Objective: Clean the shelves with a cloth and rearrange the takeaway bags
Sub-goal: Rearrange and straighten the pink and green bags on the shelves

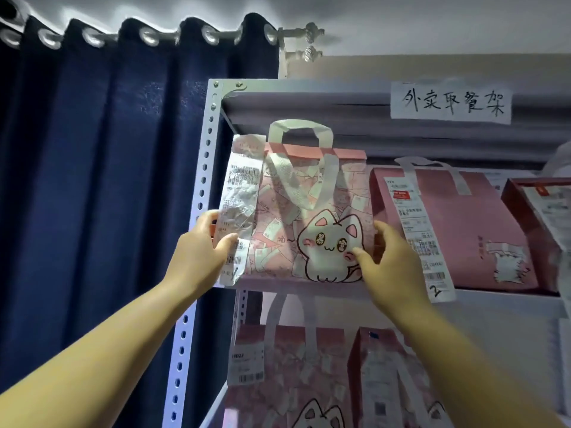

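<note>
A pink takeaway bag with a white cat drawing stands at the left end of the upper shelf. A long crumpled receipt hangs from its left side. My left hand grips the bag's left edge over the receipt. My right hand holds its right lower edge, fingers on the cat drawing. A plain pink bag with a receipt marked 2 leans beside it on the right.
A grey perforated shelf post runs down the left. A dark blue curtain hangs left of it. A handwritten paper label is taped above. More pink bags sit on the lower shelf; a red-edged bag stands at far right.
</note>
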### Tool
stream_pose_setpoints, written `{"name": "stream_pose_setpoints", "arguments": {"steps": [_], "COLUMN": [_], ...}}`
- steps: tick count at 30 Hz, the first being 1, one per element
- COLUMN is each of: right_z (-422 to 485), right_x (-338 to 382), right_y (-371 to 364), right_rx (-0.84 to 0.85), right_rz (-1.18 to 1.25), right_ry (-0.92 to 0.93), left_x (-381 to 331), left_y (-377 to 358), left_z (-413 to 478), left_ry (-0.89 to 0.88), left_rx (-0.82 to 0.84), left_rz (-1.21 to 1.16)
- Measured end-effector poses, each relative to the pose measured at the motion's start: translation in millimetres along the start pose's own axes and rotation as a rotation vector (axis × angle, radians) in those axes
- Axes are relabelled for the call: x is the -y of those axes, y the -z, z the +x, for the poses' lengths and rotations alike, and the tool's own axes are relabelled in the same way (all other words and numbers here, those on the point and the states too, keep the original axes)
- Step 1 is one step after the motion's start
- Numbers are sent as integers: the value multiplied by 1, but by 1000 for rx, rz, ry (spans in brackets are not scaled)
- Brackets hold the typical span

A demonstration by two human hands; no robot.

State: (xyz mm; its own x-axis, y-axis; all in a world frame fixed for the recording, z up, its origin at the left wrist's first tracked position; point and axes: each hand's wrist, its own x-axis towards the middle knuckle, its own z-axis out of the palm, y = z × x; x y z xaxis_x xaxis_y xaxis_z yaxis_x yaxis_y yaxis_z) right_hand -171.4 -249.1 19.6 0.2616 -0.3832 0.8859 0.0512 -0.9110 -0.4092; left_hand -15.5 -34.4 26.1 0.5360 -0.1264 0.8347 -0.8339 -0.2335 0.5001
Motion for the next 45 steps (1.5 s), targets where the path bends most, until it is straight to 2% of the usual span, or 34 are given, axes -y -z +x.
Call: {"name": "stream_pose_setpoints", "arguments": {"steps": [6,17,23,28,33,36,45], "right_z": [7,19,12,-11,-45,-69,-151], "right_x": [-10,-31,-27,-20,-16,-18,-49], "right_y": [-18,-49,-41,-36,-31,-30,-22], "right_rx": [-6,-4,-96,-174,-99,-39,186], "right_rz": [-117,-92,-75,40,150,157,99], "right_ry": [81,90,140,200,189,157,-140], "left_x": [11,38,35,28,13,14,39], "left_y": [-23,-49,-46,-41,-37,-37,-64], "left_z": [12,21,8,-16,-55,-81,-159], "left_ry": [-35,-26,-76,-119,-128,-68,145], "left_rx": [-42,0,-88,-112,-81,-35,218], "left_rz": [34,170,143,71,-10,-100,-230]}}
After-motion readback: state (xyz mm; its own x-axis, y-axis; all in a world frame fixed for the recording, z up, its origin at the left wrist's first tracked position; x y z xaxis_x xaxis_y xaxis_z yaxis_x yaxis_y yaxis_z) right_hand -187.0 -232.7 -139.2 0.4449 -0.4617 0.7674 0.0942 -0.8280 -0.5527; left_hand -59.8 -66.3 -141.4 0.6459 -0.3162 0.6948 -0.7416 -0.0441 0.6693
